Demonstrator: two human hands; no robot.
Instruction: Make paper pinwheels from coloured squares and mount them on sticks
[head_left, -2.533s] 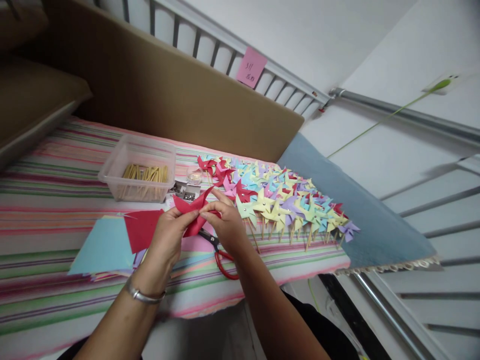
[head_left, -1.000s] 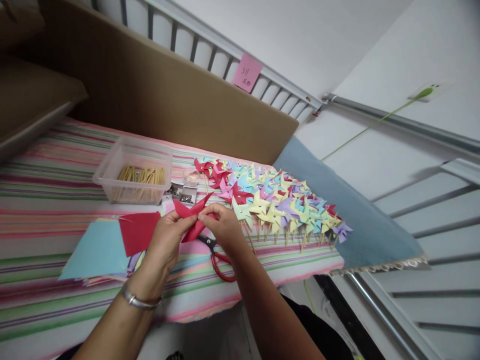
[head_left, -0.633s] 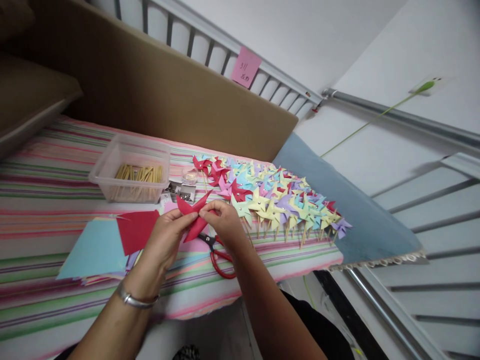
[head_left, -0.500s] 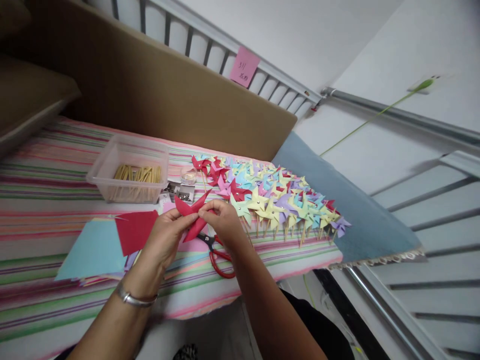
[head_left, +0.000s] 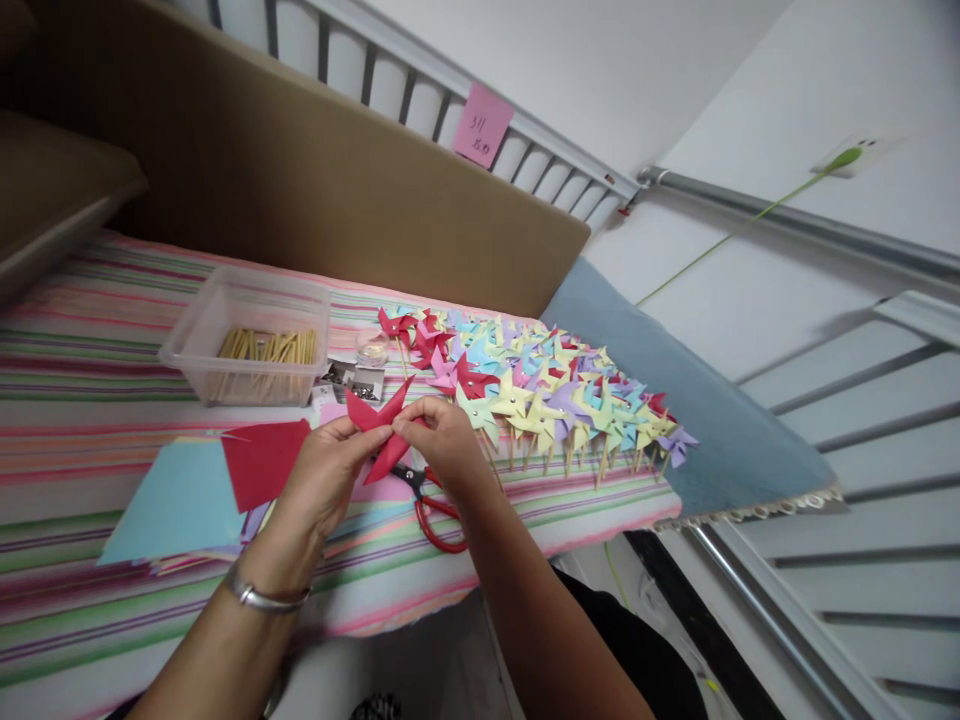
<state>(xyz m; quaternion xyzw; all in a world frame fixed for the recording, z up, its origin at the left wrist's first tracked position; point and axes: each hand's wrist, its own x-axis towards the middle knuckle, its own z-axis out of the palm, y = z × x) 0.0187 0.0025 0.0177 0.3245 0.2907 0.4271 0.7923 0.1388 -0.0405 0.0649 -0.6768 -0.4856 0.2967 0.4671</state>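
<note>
Between my two hands is a red paper pinwheel (head_left: 388,458), its points folded in to the middle. My left hand (head_left: 334,465) pinches it from the left, thumb at the centre. From the right, my right hand (head_left: 442,440) grips the centre with thumb and fingertips; whether a pin is there, I cannot tell. Beneath the hands lie red-handled scissors (head_left: 439,525), partly covered. Left of my left wrist rests a pile of coloured paper squares, with a light blue sheet (head_left: 176,500) and a red sheet (head_left: 262,460) on top.
A clear plastic box (head_left: 244,385) of short wooden sticks stands behind the paper. Near it are a small round container (head_left: 372,349) and a little box of metal pieces (head_left: 364,383). Many finished pinwheels (head_left: 540,415) cover the cloth's right side. A cardboard panel (head_left: 337,190) stands behind.
The view has shifted slightly, so everything sits a little further left. Both hands keep their grip on the red pinwheel, with its lower part now looking more folded over.
</note>
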